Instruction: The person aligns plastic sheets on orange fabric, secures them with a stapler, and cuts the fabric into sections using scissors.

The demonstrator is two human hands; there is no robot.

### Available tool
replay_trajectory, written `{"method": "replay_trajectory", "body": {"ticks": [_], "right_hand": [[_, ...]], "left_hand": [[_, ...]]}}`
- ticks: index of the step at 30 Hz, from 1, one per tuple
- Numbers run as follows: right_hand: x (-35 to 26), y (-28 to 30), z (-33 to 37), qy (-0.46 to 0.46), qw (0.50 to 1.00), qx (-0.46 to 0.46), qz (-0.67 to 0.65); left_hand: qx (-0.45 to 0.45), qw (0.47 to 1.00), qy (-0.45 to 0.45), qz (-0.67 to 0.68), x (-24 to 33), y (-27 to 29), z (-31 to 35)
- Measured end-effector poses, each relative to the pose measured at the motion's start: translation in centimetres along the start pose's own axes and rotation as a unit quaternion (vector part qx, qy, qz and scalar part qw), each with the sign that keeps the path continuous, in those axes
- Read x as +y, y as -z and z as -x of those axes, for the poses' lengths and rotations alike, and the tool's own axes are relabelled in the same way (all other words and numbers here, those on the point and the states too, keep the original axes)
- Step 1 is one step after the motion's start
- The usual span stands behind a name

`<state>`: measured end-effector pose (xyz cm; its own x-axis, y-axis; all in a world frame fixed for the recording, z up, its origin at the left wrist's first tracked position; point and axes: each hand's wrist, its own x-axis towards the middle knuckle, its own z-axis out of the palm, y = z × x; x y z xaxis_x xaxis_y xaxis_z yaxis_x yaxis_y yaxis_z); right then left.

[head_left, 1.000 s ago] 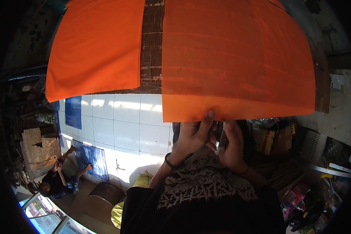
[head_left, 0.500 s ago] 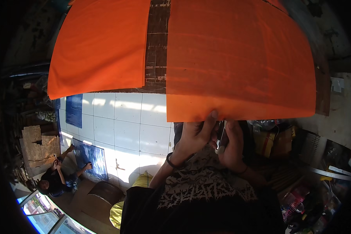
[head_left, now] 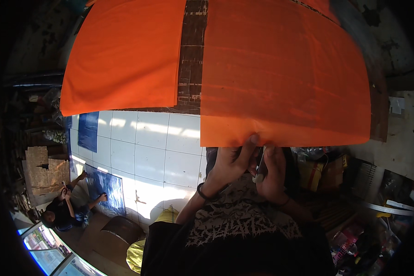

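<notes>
A thin, translucent orange sheet [head_left: 285, 83] lies over the dark, scuffed board [head_left: 191, 69], and its near edge overhangs toward me. My left hand [head_left: 230, 161] is closed on that near edge, thumb on top and fingers beneath. Just beside it, my right hand [head_left: 272, 172] is closed around a slim object with a pale rounded end [head_left: 258, 177]; its kind cannot be made out. The right thumb sits at the sheet's edge. To the left, more orange sheets [head_left: 122, 55] lie stacked on the same board.
White floor tiles [head_left: 149, 142] show below the board. At lower left a person [head_left: 62, 211] sits by a blue sheet [head_left: 106, 186], near a curved brown object [head_left: 120, 233] and yellow sacks [head_left: 135, 255]. Boxes [head_left: 324, 172] and mixed clutter crowd the right side.
The orange sheets and board have shifted slightly right and down in the view. Both hands keep nearly the same place and grip at the near edge.
</notes>
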<state>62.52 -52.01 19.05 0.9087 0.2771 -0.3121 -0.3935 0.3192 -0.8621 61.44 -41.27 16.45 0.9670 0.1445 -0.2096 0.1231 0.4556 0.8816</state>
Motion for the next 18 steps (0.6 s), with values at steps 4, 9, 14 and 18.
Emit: {"method": "replay_trajectory", "body": {"ticks": [4,9,14,18], "right_hand": [[0.3,0.4,-0.3,-0.014,1.0,-0.015,-0.012],[0.5,1.6,-0.1,-0.052,0.994,-0.036,-0.086],[1.1,7.0,-0.3,0.111,0.993,0.038,-0.008],[-0.8,10.8,-0.5,0.236,0.895,0.349,0.146]], "left_hand": [[-0.007,1.0,-0.001,-0.007,0.0,0.2,0.0],[0.009,0.996,0.073,0.043,0.7,-0.3,-0.4],[0.056,0.985,-0.116,-0.114,-1.2,1.0,-0.2],[0.042,0.994,-0.098,0.011,0.6,3.1,0.3]]}}
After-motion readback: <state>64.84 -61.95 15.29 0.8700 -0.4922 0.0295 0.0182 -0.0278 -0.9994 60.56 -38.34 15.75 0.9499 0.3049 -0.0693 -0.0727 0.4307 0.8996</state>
